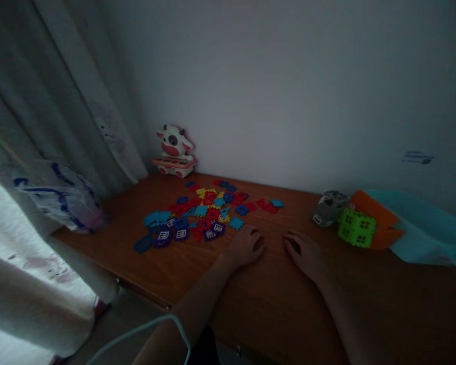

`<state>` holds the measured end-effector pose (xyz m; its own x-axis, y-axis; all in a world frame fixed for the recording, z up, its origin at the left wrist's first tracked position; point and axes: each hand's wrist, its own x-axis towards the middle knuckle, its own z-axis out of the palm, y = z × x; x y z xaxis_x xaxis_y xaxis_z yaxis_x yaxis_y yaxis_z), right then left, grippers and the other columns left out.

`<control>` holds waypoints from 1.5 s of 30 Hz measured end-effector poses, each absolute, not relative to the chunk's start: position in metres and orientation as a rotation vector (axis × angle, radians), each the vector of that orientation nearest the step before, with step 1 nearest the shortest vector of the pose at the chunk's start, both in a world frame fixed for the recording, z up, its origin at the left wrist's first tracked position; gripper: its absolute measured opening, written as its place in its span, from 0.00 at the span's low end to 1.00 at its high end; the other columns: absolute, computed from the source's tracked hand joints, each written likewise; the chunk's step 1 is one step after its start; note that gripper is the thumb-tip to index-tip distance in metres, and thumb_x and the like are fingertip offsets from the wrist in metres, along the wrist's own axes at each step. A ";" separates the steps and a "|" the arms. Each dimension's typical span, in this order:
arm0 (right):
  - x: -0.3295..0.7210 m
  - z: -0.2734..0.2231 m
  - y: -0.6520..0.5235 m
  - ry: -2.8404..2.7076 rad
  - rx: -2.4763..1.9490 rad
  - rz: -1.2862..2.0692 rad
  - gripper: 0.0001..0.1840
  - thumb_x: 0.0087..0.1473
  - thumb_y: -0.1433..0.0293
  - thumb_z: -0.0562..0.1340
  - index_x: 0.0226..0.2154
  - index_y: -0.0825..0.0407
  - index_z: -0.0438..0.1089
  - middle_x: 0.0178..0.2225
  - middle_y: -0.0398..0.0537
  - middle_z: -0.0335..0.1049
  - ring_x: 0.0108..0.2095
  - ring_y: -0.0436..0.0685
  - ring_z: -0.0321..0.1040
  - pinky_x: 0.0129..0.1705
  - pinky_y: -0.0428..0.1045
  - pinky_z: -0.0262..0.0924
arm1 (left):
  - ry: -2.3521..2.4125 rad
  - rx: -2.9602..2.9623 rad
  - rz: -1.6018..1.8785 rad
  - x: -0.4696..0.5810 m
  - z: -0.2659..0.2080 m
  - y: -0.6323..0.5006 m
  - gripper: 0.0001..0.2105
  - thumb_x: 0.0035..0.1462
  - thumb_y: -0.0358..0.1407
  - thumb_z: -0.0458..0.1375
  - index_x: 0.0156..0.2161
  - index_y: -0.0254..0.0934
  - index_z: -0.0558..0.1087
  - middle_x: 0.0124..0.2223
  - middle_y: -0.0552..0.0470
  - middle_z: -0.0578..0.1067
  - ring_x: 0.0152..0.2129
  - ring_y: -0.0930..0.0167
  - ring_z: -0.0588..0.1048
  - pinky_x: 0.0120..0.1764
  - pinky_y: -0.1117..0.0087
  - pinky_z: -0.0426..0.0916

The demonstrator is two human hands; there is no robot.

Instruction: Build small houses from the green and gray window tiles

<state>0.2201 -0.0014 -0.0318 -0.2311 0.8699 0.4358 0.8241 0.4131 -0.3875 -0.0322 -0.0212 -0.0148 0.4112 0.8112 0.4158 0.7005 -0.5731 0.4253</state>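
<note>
My left hand rests on the wooden table, fingers loosely curved and a gap between thumb and fingertips, with nothing in it. My right hand lies a short way to its right, also loosely curved, open and without anything in its grasp. Just beyond my left hand spreads a pile of flat interlocking plastic pieces in red, blue, yellow and purple, some with white window lattices. Nearest to that hand is a light-blue square piece. A purple window piece lies further left.
At the right stand a grey block shape, a green cube of joined pieces, an orange panel and a light-blue bag. A cow toy keyboard is at the back left, near a plastic bag and curtains.
</note>
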 end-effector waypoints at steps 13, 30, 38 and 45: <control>0.217 -0.025 -0.003 -2.141 -1.301 0.201 0.18 0.60 0.59 0.54 0.38 0.47 0.78 0.46 0.55 0.78 0.47 0.66 0.75 0.54 0.65 0.66 | 1.992 2.207 0.748 -0.026 -0.003 -0.031 0.27 0.59 0.50 0.57 0.55 0.30 0.70 0.67 0.27 0.59 0.65 0.42 0.54 0.63 0.36 0.47; 0.218 -0.018 -0.004 -2.126 -1.287 0.255 0.17 0.61 0.58 0.55 0.38 0.47 0.77 0.43 0.55 0.79 0.45 0.66 0.76 0.51 0.64 0.69 | 1.873 2.390 0.639 -0.031 -0.011 -0.026 0.28 0.64 0.49 0.49 0.61 0.31 0.64 0.64 0.36 0.65 0.64 0.55 0.60 0.66 0.51 0.53; 0.216 -0.017 -0.005 -2.129 -1.287 0.256 0.18 0.62 0.57 0.55 0.39 0.49 0.76 0.43 0.56 0.79 0.44 0.65 0.76 0.50 0.64 0.70 | 2.163 2.242 0.592 -0.026 -0.003 -0.033 0.31 0.61 0.54 0.51 0.60 0.33 0.67 0.65 0.31 0.63 0.63 0.45 0.60 0.62 0.35 0.49; 0.216 -0.015 -0.006 -2.112 -1.290 0.282 0.16 0.61 0.58 0.56 0.38 0.47 0.76 0.42 0.53 0.79 0.43 0.65 0.76 0.50 0.64 0.69 | 2.163 2.302 0.540 -0.026 0.003 -0.035 0.31 0.62 0.53 0.50 0.62 0.33 0.66 0.66 0.33 0.63 0.63 0.47 0.61 0.63 0.39 0.50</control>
<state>0.2158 -0.0063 -0.0152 -0.3140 0.8570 0.4085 0.7199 0.4955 -0.4861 -0.0259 -0.0346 0.0032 0.0329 0.9582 0.2843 0.9794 -0.0877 0.1821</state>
